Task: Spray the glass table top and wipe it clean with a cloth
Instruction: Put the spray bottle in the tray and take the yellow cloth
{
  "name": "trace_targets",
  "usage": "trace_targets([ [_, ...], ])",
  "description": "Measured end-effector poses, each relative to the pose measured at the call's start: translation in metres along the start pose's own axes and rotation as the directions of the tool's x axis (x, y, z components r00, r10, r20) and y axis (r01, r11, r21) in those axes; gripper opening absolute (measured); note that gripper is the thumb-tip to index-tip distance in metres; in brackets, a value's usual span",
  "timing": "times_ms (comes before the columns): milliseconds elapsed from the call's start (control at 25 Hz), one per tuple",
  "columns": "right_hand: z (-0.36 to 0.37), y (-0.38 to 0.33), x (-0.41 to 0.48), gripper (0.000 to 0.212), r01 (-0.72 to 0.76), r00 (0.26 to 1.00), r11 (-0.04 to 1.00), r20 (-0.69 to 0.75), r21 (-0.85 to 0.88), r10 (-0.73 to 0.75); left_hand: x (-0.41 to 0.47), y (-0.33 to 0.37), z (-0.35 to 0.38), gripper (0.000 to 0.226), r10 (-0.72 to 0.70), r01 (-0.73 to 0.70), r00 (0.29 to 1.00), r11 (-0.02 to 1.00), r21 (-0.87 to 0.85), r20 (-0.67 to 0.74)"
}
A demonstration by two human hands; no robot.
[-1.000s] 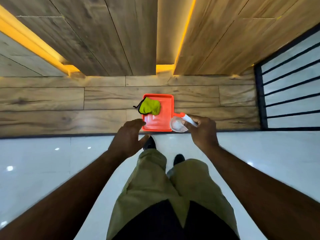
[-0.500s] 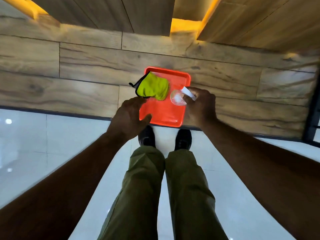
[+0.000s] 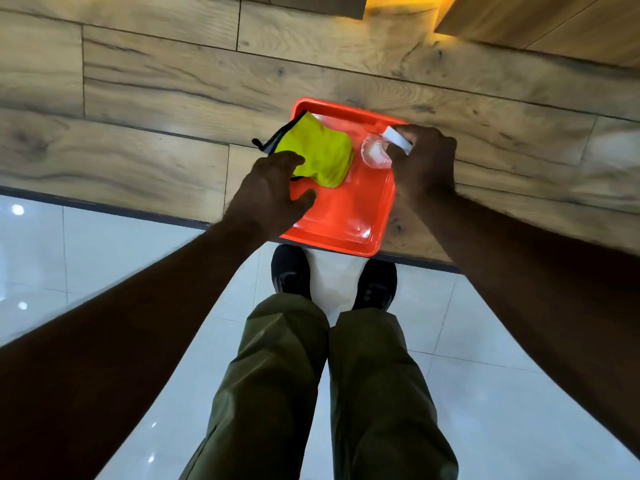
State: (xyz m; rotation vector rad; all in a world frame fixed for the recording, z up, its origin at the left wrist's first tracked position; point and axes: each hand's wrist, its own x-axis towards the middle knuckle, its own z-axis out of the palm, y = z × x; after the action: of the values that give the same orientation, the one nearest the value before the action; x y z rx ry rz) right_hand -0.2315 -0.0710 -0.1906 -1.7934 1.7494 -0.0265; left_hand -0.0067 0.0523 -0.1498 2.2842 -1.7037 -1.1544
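Your right hand [image 3: 424, 161] grips the clear spray bottle [image 3: 375, 153] above the orange tray [image 3: 346, 220] | your left hand [image 3: 270, 194], fingers loosely spread, reaches the yellow cloth [image 3: 323, 150] at its near edge | cloth lies in the tray

One head-worn wide-angle view, looking steeply down and forward. Counter [image 3: 138, 133] across the top, close; left hand [image 3: 270, 192] and right hand [image 3: 424, 164] within reach over tray [image 3: 346, 216], mid-frame; floor [image 3: 104, 258], shoes [image 3: 290, 271] directly below.
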Motion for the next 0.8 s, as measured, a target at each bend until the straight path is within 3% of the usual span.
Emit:
trace_targets([
  [120,0.002,0.001,-0.007,0.042,0.004,1.000,0.999,-0.017,0.044,-0.004,0.004,0.000,0.000,0.068,0.016,-0.016,1.000,1.000,-0.010,-0.014],
  [200,0.005,-0.006,-0.026,0.059,0.024,0.990,0.999,-0.140,0.027,-0.020,0.004,-0.003,-0.001,0.067,0.026,-0.026,1.000,1.000,-0.014,-0.018],
  [280,0.020,-0.022,-0.054,0.066,0.089,0.945,0.991,-0.306,-0.095,-0.114,0.004,-0.010,-0.001,0.066,0.022,-0.023,1.000,0.999,-0.024,-0.021],
  [320,0.034,-0.029,-0.066,0.057,0.193,0.929,0.975,-0.300,-0.111,-0.218,0.004,-0.015,0.000,0.067,0.023,-0.024,0.999,0.999,-0.026,-0.024],
  [400,0.066,-0.038,-0.074,0.037,0.385,0.921,0.922,-0.046,-0.044,-0.387,0.004,-0.023,0.007,0.067,0.039,-0.040,0.998,0.999,-0.036,-0.048],
  [480,0.100,-0.053,-0.058,0.039,0.312,0.905,0.948,0.325,-0.066,-0.275,0.006,-0.041,0.015,0.065,0.034,-0.039,0.995,0.998,-0.048,-0.091],
  [560,0.125,-0.061,-0.028,0.054,0.264,0.848,0.932,0.519,-0.248,-0.103,0.005,-0.056,0.019,0.062,0.032,-0.039,0.993,0.998,-0.052,-0.114],
  [680,0.158,-0.069,0.015,0.075,0.311,0.770,0.894,0.637,-0.323,-0.037,-0.001,-0.071,0.017,0.058,0.016,-0.021,0.993,0.999,-0.046,-0.116],
  [760,0.166,-0.070,0.027,0.074,0.255,0.803,0.935,0.593,-0.246,-0.063,-0.008,-0.077,0.013,0.060,-0.027,0.021,0.994,0.998,-0.059,-0.110],
  [800,0.164,-0.072,0.024,0.064,0.198,0.837,0.965,0.541,-0.170,-0.077,-0.013,-0.078,0.008,0.061,-0.051,0.044,0.993,0.996,-0.072,-0.107],
])
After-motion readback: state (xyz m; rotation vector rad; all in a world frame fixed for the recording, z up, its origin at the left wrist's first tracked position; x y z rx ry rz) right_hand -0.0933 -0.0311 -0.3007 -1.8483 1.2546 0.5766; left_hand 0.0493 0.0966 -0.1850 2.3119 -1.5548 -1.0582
